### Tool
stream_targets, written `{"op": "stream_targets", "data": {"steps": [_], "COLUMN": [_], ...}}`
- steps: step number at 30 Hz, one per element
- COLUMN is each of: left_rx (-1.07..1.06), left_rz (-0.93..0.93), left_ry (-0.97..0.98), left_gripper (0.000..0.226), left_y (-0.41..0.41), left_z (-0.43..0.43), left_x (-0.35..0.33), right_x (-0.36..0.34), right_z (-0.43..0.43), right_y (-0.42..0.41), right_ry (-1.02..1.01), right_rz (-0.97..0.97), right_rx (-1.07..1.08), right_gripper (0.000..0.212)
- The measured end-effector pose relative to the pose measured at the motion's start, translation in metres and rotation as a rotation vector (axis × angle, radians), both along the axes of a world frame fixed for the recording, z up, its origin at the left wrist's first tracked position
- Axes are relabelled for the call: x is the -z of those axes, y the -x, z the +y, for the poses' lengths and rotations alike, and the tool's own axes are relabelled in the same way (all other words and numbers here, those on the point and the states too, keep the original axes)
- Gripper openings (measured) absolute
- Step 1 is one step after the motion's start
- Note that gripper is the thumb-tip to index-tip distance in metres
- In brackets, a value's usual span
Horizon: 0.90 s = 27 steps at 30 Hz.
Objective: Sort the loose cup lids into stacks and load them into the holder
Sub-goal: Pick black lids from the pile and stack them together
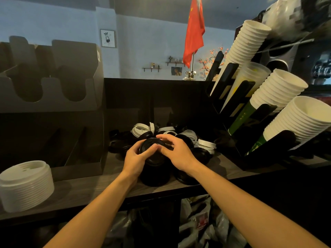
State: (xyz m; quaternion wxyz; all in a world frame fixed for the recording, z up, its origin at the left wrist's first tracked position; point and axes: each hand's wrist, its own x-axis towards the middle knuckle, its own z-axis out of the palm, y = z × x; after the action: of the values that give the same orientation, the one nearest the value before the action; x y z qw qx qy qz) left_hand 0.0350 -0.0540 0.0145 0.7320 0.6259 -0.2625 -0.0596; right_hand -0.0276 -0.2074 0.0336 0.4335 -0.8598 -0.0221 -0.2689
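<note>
Centrally, black lid stack (pixel 154 169) on the wooden counter (pixel 86 190), topmost lid (pixel 151 149) seated between both hands, just in front of the loose pile of black and white lids (pixel 172 135). Left hand (pixel 137 158) cupped against the near left rim, thumb laid over the top; right hand (pixel 176 152) curled over the far right rim, fingers (pixel 164 137) bent across the crown: both clasped on the stack, neither released nor fully clenched. Step in hand judged to be the squaring and seating of the top lid. Best done with light, even pressure from opposite sides, rim turned until nested flush, no downward force until centred; stack apparently tall enough to lean if pushed from one side only. Colours kept apart: finished white lid stack (pixel 26 185) placed well apart at the left edge of the counter. Further loose black lids (pixel 201 154) lying just beside the right wrist, liable to be swept off by a careless forearm. Dark holder (pixel 53 86) with U-shaped slots to the upper left, apparently unloaded; interior too dim to confirm. Cup dispenser (pixel 277 108) with white paper cups at right, no part of the step.
</note>
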Motion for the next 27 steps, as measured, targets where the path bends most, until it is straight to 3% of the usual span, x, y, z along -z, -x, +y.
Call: {"op": "stream_targets", "data": {"steps": [8, 13, 27], "left_rx": [0.05, 0.047, 0.076], "left_rz": [0.105, 0.129, 0.145], "left_ry": [0.02, 0.027, -0.002], "left_gripper": [0.055, 0.05, 0.055], "left_y": [-0.006, -0.008, -0.006], "left_z": [0.0, 0.0, -0.001], "left_x": [0.003, 0.004, 0.002], "right_x": [-0.003, -0.005, -0.005], "right_z": [-0.002, -0.01, -0.012], "right_y": [0.0, 0.004, 0.013], "right_ry": [-0.153, -0.23, -0.152], "right_rz": [-0.062, 0.123, 0.088], "right_rx": [0.043, -0.032, -0.007], "right_gripper": [0.03, 0.047, 0.038]}}
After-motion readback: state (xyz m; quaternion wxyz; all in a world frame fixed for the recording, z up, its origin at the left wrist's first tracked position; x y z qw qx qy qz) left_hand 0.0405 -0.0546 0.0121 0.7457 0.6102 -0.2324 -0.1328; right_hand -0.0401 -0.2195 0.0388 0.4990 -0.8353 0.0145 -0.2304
